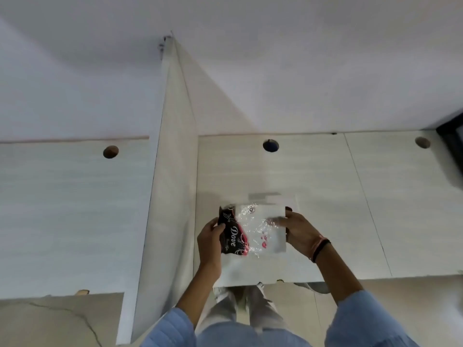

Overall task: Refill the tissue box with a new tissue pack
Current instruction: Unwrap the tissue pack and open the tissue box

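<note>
A tissue pack [260,230] in clear shiny plastic, with a black and pink printed end on the left, hangs above the pale desk [325,196]. My left hand [209,242] grips the printed end. My right hand [299,230] holds the white right end, with fingers over the top. A pale blurred rectangle [265,197], possibly the tissue box, shows just behind the pack; I cannot tell what it is.
A tall white partition panel [172,171] rises left of the desk, with another desk [70,209] beyond it. Round cable holes [270,145] sit along the desk's back edge. A dark object [451,136] is at the far right. My legs stand below the desk's front edge.
</note>
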The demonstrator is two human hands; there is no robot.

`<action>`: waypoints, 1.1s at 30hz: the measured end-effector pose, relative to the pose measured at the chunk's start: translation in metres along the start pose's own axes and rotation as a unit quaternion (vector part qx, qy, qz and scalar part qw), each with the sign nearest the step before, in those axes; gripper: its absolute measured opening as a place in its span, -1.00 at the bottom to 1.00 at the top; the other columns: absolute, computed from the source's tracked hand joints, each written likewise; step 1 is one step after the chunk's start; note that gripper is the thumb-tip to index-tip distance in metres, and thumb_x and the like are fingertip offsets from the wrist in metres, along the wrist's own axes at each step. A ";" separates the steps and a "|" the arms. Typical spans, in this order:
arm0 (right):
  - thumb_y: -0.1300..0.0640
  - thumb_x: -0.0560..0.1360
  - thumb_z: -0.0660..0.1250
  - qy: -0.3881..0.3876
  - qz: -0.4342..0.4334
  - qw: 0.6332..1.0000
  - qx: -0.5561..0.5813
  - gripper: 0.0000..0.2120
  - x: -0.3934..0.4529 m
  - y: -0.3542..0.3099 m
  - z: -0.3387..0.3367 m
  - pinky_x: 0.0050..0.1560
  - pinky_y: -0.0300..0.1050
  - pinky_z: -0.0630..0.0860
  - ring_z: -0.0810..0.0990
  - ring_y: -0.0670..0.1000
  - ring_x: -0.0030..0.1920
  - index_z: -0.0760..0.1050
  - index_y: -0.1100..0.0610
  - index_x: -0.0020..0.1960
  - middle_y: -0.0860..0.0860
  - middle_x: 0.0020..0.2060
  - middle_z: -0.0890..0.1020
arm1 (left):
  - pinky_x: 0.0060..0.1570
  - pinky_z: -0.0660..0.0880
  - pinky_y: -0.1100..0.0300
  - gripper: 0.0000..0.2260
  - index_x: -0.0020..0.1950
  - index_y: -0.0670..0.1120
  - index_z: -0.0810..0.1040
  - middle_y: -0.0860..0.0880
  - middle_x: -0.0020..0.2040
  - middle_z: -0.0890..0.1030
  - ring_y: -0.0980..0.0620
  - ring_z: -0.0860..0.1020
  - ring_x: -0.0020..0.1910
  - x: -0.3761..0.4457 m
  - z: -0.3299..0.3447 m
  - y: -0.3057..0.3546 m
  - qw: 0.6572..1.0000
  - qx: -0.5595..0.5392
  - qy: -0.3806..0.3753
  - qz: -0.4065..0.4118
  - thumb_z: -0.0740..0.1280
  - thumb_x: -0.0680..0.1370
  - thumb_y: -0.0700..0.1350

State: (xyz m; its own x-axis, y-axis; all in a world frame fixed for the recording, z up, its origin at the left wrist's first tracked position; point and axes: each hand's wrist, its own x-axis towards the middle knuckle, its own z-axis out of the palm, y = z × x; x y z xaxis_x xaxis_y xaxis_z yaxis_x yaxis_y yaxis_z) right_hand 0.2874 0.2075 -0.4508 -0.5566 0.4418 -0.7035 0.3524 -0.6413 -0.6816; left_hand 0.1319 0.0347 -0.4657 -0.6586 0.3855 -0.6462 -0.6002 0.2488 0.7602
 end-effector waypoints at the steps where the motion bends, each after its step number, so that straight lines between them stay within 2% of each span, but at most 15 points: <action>1: 0.33 0.49 0.44 0.019 0.003 1.000 0.010 -0.70 0.002 0.004 -0.004 0.30 0.34 0.51 0.60 0.37 0.24 0.60 0.33 0.22 0.35 0.23 0.62 | -0.20 0.56 0.15 -0.80 0.19 -0.14 0.65 -0.12 -0.03 0.70 -0.05 0.66 -0.08 0.006 0.001 -0.005 1.000 0.011 0.013 0.000 0.33 0.59 -0.22; 4: 0.28 0.48 0.46 0.065 0.010 0.997 0.033 -0.68 0.003 0.010 -0.017 0.14 0.17 0.63 0.66 0.29 0.15 0.61 0.34 0.21 0.29 0.19 0.67 | -0.27 0.60 0.21 -0.82 0.16 -0.14 0.66 -0.12 -0.05 0.71 -0.03 0.67 -0.10 0.026 -0.002 -0.021 0.998 0.036 0.051 -0.003 0.32 0.61 -0.23; 8: 0.26 0.47 0.46 0.118 -0.006 0.989 0.087 -0.67 0.003 0.011 -0.036 0.07 0.15 0.59 0.63 0.27 0.11 0.61 0.39 0.18 0.27 0.15 0.68 | 0.00 0.67 -0.07 -0.80 0.17 -0.11 0.67 -0.16 0.04 0.71 -0.14 0.69 0.03 0.054 -0.006 -0.041 0.992 0.088 0.093 0.016 0.33 0.60 -0.19; 12: 0.26 0.47 0.43 0.130 -0.012 0.984 0.125 -0.68 0.005 0.006 -0.044 -0.10 0.03 0.64 0.66 0.19 0.02 0.61 0.32 0.21 0.19 0.06 0.70 | -0.03 0.68 -0.17 -0.82 0.11 -0.02 0.68 -0.14 0.00 0.72 -0.17 0.70 0.00 0.079 -0.009 -0.055 0.984 0.127 0.123 0.025 0.33 0.57 -0.15; 14: 0.24 0.48 0.41 0.128 -0.014 0.983 0.129 -0.70 0.006 0.003 -0.043 -0.17 0.01 0.64 0.66 0.18 -0.01 0.63 0.25 0.20 0.14 0.01 0.71 | -0.06 0.68 -0.17 -0.83 0.08 0.01 0.67 -0.15 -0.01 0.72 -0.19 0.70 -0.02 0.089 -0.012 -0.062 0.983 0.128 0.134 0.016 0.35 0.56 -0.16; 16: 0.23 0.49 0.39 0.122 -0.021 0.983 0.135 -0.75 0.008 -0.001 -0.039 -0.21 0.00 0.64 0.66 0.16 -0.04 0.65 0.18 0.16 0.09 -0.04 0.72 | -0.08 0.69 -0.07 -0.85 0.09 -0.02 0.65 -0.18 0.00 0.71 -0.21 0.70 -0.02 0.093 -0.014 -0.064 0.982 0.124 0.142 0.005 0.35 0.58 -0.20; 18: 0.23 0.51 0.36 0.099 -0.026 0.984 0.144 -0.77 0.012 -0.004 -0.031 -0.18 0.02 0.65 0.68 0.14 -0.06 0.65 0.14 0.15 0.07 -0.05 0.74 | -0.22 0.66 0.11 -0.85 0.09 -0.06 0.64 -0.18 -0.02 0.69 -0.18 0.69 -0.06 0.092 -0.017 -0.061 0.983 0.119 0.142 0.010 0.35 0.58 -0.24; 21: 0.24 0.52 0.34 0.054 -0.019 0.988 0.141 -0.74 0.022 -0.002 -0.011 0.04 0.20 0.62 0.69 0.16 0.01 0.63 0.12 0.18 0.12 0.02 0.72 | -0.39 0.58 0.30 -0.87 0.08 -0.12 0.62 -0.11 -0.11 0.66 -0.11 0.64 -0.14 0.093 -0.021 -0.062 0.985 0.116 0.124 0.004 0.34 0.59 -0.28; 22: 0.25 0.51 0.36 0.042 -0.013 0.990 0.135 -0.78 0.025 0.001 -0.003 0.08 0.22 0.61 0.67 0.20 0.03 0.64 0.15 0.14 0.14 0.02 0.71 | -0.36 0.59 0.26 -0.87 0.11 -0.15 0.63 -0.12 -0.10 0.66 -0.11 0.64 -0.12 0.093 -0.022 -0.064 0.986 0.115 0.117 -0.003 0.34 0.60 -0.27; 24: 0.27 0.50 0.38 0.028 0.001 0.993 0.119 -0.89 0.034 0.007 0.013 0.03 0.15 0.62 0.66 0.22 0.02 0.63 0.19 0.01 0.15 -0.04 0.70 | -0.26 0.60 0.18 -0.83 0.19 -0.18 0.63 -0.15 -0.05 0.67 -0.13 0.65 -0.09 0.093 -0.024 -0.065 0.988 0.107 0.105 -0.024 0.33 0.61 -0.25; 26: 0.27 0.49 0.40 0.009 0.023 0.994 0.104 -0.91 0.043 0.014 0.029 0.01 0.12 0.62 0.66 0.21 0.00 0.62 0.20 -0.01 0.14 -0.06 0.70 | -0.31 0.57 0.22 -0.85 0.11 -0.15 0.64 -0.10 -0.12 0.67 -0.08 0.63 -0.18 0.093 -0.025 -0.065 0.989 0.091 0.108 -0.032 0.29 0.63 -0.24; 28: 0.26 0.47 0.42 -0.010 0.045 0.994 0.098 -0.84 0.055 0.023 0.045 0.01 0.12 0.63 0.66 0.21 -0.01 0.62 0.22 0.05 0.17 -0.03 0.69 | -0.43 0.44 0.26 -0.82 -0.14 -0.10 0.58 -0.01 -0.28 0.56 -0.04 0.50 -0.31 0.095 -0.026 -0.060 0.988 0.076 0.126 -0.048 0.25 0.62 -0.23; 29: 0.26 0.46 0.43 -0.015 0.058 0.994 0.097 -0.80 0.061 0.029 0.052 0.03 0.14 0.64 0.67 0.21 0.00 0.63 0.23 0.07 0.19 -0.01 0.69 | -0.42 0.38 0.22 -0.79 -0.22 -0.09 0.50 0.00 -0.32 0.49 -0.04 0.44 -0.32 0.096 -0.027 -0.058 0.987 0.069 0.133 -0.063 0.23 0.60 -0.21; 31: 0.25 0.43 0.46 -0.019 0.084 0.993 0.086 -0.70 0.073 0.038 0.065 0.14 0.27 0.62 0.66 0.23 0.05 0.63 0.28 0.15 0.23 0.04 0.68 | -0.38 0.34 0.18 -0.78 -0.27 -0.10 0.46 -0.03 -0.31 0.48 -0.02 0.40 -0.32 0.095 -0.028 -0.057 0.985 0.045 0.144 -0.079 0.21 0.58 -0.21; 33: 0.24 0.41 0.48 -0.013 0.105 0.992 0.071 -0.58 0.083 0.045 0.076 0.13 0.42 0.57 0.64 0.28 0.08 0.59 0.30 0.24 0.25 0.07 0.67 | -0.30 0.38 0.14 -0.80 -0.21 -0.12 0.52 -0.08 -0.24 0.54 -0.01 0.44 -0.28 0.088 -0.026 -0.055 0.987 0.016 0.153 -0.055 0.19 0.58 -0.23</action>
State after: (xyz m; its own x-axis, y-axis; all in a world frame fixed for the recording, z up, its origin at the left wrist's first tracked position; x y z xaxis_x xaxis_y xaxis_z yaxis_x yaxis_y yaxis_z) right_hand 0.2001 0.1679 -0.5247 -0.5017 0.2747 -0.8202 0.3542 -0.7998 -0.4846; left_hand 0.0946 0.0316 -0.5660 -0.6988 0.0703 -0.7118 -0.6647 0.3038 0.6826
